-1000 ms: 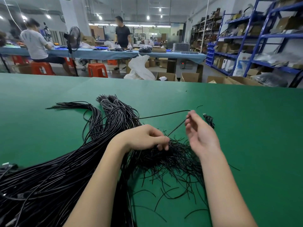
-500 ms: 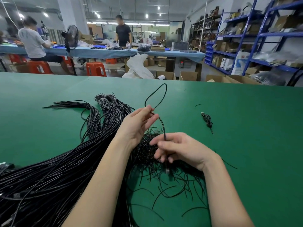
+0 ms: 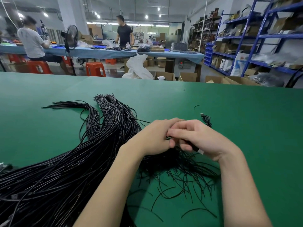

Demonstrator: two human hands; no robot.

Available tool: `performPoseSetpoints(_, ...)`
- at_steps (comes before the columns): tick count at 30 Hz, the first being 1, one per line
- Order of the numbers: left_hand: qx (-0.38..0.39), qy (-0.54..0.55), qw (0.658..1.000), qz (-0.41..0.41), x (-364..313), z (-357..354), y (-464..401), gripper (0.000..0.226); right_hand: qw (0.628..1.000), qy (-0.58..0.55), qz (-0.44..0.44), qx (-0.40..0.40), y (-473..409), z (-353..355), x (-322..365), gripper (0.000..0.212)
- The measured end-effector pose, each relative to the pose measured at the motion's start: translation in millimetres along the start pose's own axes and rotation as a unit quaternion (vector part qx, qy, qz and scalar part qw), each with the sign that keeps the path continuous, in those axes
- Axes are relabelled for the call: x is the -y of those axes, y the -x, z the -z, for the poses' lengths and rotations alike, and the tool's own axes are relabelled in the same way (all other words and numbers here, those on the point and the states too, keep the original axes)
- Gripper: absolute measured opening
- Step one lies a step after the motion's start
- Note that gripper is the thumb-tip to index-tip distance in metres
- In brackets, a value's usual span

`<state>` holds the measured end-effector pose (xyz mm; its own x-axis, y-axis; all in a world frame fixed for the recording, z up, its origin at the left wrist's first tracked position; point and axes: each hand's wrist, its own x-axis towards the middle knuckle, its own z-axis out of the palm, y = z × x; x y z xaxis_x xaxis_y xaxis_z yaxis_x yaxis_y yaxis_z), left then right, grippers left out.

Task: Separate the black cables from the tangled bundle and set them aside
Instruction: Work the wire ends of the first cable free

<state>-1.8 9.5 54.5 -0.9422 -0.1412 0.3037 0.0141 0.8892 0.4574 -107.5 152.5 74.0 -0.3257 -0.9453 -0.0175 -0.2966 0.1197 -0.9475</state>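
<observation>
Both hands meet above the tangled bundle (image 3: pixel 177 163) on the green tabletop (image 3: pixel 246 122); left hand (image 3: pixel 152 136) and right hand (image 3: pixel 198 138) each pinch one black cable (image 3: pixel 196 149), mid-separation; next, seemingly, lifting it clear and setting it aside.

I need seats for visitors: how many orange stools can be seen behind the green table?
4 at least: one standing free, one under the seated person, one far left, one small beneath the blue table. Others may be hidden.
</observation>
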Motion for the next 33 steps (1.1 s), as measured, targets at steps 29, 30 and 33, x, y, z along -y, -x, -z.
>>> performPoseSetpoints(29, -0.173, 0.639, 0.745, 0.081, 8, 14, -3, 0.069, 0.994, 0.059, 0.088, -0.036, -24, -36, -24, 0.026)
performPoseSetpoints(30, -0.154, 0.64, 0.75, 0.065, 8, 14, -2, 0.069, 0.993, 0.08, 0.077, -0.048, -23, -35, -25, 0.029)
performPoseSetpoints(33, -0.105, 0.65, 0.752, 0.002, 7, 18, 0, 0.072, 0.991, 0.116, 0.036, -0.048, -16, -27, -31, 0.036)
